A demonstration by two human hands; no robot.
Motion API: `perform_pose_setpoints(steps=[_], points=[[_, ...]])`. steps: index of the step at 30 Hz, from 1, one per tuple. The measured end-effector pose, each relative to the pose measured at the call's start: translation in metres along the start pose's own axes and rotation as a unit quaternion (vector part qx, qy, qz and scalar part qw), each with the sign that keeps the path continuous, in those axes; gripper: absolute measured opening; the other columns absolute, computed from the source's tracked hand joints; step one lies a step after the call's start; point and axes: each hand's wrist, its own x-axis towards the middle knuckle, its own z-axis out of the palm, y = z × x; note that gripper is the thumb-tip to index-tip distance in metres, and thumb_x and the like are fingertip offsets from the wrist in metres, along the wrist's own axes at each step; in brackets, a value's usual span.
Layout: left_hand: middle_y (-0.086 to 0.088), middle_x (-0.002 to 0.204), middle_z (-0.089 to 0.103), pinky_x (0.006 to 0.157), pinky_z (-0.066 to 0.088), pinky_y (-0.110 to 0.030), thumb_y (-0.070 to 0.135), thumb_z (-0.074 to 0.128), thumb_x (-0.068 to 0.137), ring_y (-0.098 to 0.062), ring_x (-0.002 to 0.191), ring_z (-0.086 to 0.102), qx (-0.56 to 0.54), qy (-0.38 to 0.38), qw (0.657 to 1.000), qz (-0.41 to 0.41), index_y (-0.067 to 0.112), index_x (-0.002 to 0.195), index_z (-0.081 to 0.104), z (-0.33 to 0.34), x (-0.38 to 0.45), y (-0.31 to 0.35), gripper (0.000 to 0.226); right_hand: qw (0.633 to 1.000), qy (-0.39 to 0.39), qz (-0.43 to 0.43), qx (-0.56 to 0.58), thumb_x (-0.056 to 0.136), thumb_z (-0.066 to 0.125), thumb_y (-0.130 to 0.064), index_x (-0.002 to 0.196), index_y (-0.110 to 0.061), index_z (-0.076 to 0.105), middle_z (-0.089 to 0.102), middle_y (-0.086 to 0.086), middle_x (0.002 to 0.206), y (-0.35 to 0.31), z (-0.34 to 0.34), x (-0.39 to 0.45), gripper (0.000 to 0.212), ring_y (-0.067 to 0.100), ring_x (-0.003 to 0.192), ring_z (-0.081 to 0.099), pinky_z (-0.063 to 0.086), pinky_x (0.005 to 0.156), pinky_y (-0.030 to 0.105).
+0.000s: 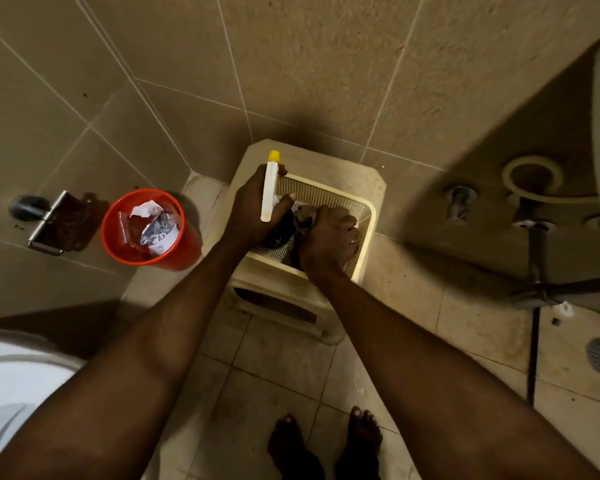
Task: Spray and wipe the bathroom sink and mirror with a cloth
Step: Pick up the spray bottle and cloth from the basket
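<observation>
Head: left hand (pixel 253 209) gripping spray bottle (pixel 270 188) (upright); right hand (pixel 328 237) in basket (pixel 364 233).

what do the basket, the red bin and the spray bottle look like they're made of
Basket: likely molded plastic, matte cream, judging by the even perforated mesh walls and thick rim.
Red bin: probably plastic, smooth and slightly glossy, with a thin rolled rim.
Spray bottle, in the left hand: apparently white plastic with a yellow nozzle tip; finish hard to tell.
</observation>
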Motion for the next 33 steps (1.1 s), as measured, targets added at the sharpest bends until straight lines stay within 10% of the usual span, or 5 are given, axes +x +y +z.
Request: perform_pose_setpoints(steps=[10, 16, 33], points=[[-0.011, 0.100, 0.064, 0.078, 0.046, -0.012, 0.016, 0.067, 0.081, -0.022, 0.090, 0.066, -0.042, 0.027, 0.999, -0.011, 0.002, 0.109, 0.057, -0.014, -0.020, 0.026, 0.033, 0.947, 0.016, -0.082, 0.309, 0.074, 0.067, -0.020, 0.120, -0.018, 0.051, 0.054, 0.006, 0.112, 0.009, -0.044, -0.010, 0.048, 0.024, 0.107, 0.044, 0.042, 0.078, 0.030], [-0.006, 0.103, 0.062, 0.081, 0.053, -0.037, 0.021, 0.063, 0.080, -0.028, 0.095, 0.066, -0.087, 0.048, 0.995, -0.012, 0.002, 0.113, 0.056, -0.031, -0.006, 0.085, 0.038, 0.921, 0.059, -0.091, 0.375, 0.074, 0.069, -0.015, 0.116, -0.020, 0.055, 0.045, 0.006, 0.111, -0.009, -0.109, -0.010, 0.045, -0.011, 0.079, 0.041, 0.034, 0.069, -0.002], [-0.015, 0.094, 0.066, 0.073, 0.052, -0.042, 0.032, 0.059, 0.078, -0.031, 0.084, 0.064, -0.056, 0.050, 0.987, 0.140, 0.002, 0.101, 0.060, -0.069, 0.031, 0.318, 0.038, 0.880, 0.201, -0.172, 0.395, 0.071, 0.064, -0.019, 0.114, -0.017, 0.056, 0.049, 0.009, 0.108, 0.010, -0.368, -0.048, 0.045, -0.021, 0.093, 0.041, 0.034, 0.078, -0.002]])
